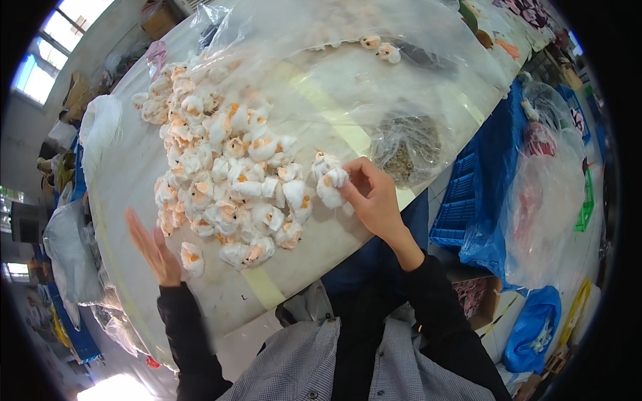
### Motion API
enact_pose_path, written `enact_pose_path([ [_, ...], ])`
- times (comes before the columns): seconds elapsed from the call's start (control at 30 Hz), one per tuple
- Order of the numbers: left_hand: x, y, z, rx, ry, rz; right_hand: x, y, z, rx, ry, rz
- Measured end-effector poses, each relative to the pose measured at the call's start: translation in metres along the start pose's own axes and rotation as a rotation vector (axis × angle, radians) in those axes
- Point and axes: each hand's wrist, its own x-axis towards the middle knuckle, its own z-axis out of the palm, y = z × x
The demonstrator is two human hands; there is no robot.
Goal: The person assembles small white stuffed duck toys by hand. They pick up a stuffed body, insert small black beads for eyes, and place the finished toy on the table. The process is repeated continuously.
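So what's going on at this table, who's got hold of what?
A person in dark sleeves stands at a pale table with a big pile of small white-and-orange plush toys. The right hand pinches one plush toy at the pile's right edge. The left hand is open and flat, holding nothing, beside a lone plush toy. A clear plastic bag lies across the table's far side.

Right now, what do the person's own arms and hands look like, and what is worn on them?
Both forearms wear long black sleeves, close-fitting, that end at the wrists. The left hand and the right hand are bare: no gloves, and no rings, watch or markings can be seen. Over the chest lies a grey-and-white checked garment.
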Motion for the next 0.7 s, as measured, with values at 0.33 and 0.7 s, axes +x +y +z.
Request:
enact_pose_path([
  [0.33,-0.012,-0.014,0.061,-0.514,-0.057,-0.114,-0.011,-0.022,-0.013,0.131,0.006,0.073],
  [0.7,-0.056,0.130,0.061,-0.722,-0.375,0.193,-0.043,-0.030,-0.023,-0.463,0.289,-0.713],
])
